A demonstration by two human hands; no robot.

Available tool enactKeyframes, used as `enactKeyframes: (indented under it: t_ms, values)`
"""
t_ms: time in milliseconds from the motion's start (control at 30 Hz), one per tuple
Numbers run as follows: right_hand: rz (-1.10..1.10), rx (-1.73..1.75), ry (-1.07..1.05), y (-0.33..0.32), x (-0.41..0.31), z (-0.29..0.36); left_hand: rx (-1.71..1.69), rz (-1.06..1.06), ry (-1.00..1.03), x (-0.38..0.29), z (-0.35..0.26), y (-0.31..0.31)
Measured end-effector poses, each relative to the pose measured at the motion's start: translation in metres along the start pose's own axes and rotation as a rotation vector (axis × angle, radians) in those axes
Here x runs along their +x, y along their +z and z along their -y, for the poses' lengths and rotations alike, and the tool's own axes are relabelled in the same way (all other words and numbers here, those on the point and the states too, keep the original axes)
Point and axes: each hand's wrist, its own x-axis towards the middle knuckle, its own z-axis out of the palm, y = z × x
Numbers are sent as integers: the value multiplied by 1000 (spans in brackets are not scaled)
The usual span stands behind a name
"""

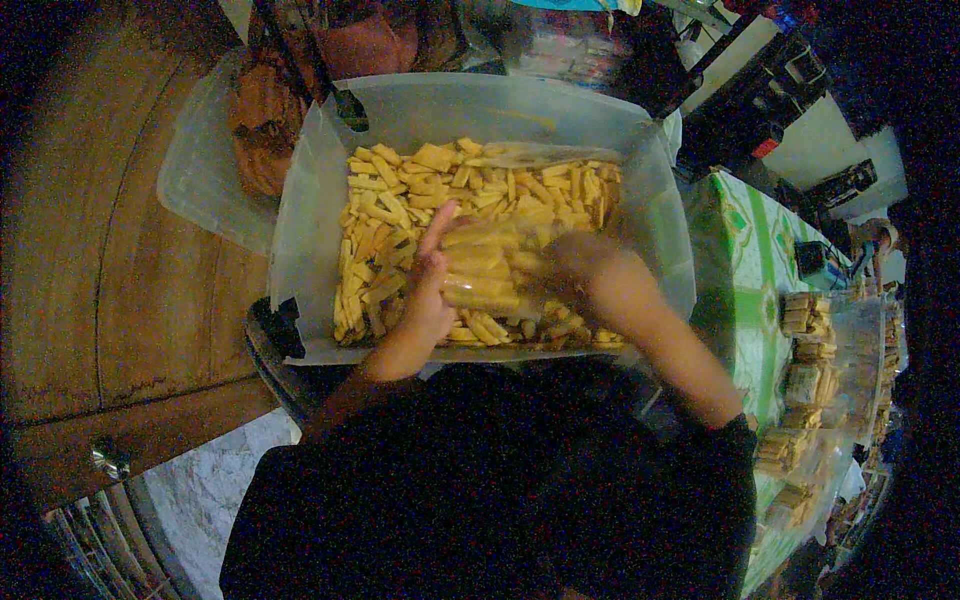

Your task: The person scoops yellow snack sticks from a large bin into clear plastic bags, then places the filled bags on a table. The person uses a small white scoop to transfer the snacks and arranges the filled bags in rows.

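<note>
A large translucent plastic bin (480,105) in front of me holds a deep layer of yellow stick-shaped snack pieces (375,217). My left hand (433,289) grips the left end of a clear plastic bag (480,270), its index finger pointing up along the side. Yellow sticks lie in rows inside the bag, which is held over the loose ones. At the bag's right end is my right hand (596,274), smeared by motion, so its fingers and anything in them cannot be made out. Another piece of clear plastic (547,154) rests on the sticks at the far side.
Filled clear packs of sticks (806,382) line a table with a green and white cloth (750,262) on the right. A wooden surface (172,300) is on the left. Behind the bin's left wall, a translucent lid or container (202,165) sits beside a carved wooden piece (262,127).
</note>
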Motion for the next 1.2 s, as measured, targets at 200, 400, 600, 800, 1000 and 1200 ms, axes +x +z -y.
enactKeyframes:
  t_ms: [200,400,600,800,1000,1200]
  values:
    - [-168,406,-265,-18,3,12,139,-19,144,1,-4,6]
    - [157,511,-130,-9,5,26,232,121,166,1,3,6]
    - [123,300,-145,0,17,28,152,71,49,-2,2,8]
    - [-39,-118,9,-19,3,14,35,-64,76,1,4,-1]
    - [-179,-299,-86,-4,-3,12,118,3,249,2,-3,7]
    - [-207,-76,18,-9,-10,13,139,-51,253,-1,-9,14]
